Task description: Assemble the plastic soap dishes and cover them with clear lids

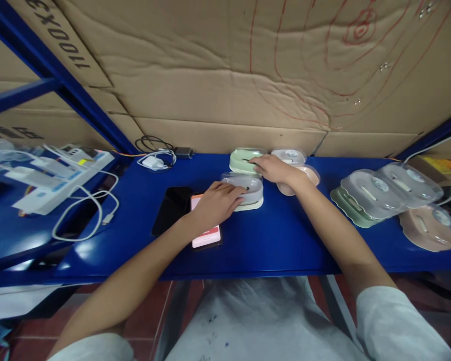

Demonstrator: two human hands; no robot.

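Observation:
My left hand (pixel 215 202) rests with its fingers curled over the front edge of a clear-lidded oval box (pixel 248 189) standing on a blue shelf (pixel 270 235). My right hand (pixel 272 168) lies on a light green oval box (pixel 242 159) just behind it, fingers bent over the lid. A pink-based box (pixel 311 175) sits under my right wrist, and another clear-lidded box (pixel 288 155) stands behind it. Under my left wrist lie a phone with a pink screen (pixel 206 234) and a black phone (pixel 172 209).
Several more oval boxes, green (pixel 351 205), clear (pixel 409 183) and pink (pixel 430 228), are heaped at the right. A white charger with cable (pixel 154 161) and a black adapter (pixel 183 151) lie at the back. A power strip and white cables (pixel 82 210) fill the left shelf. Cardboard walls the back.

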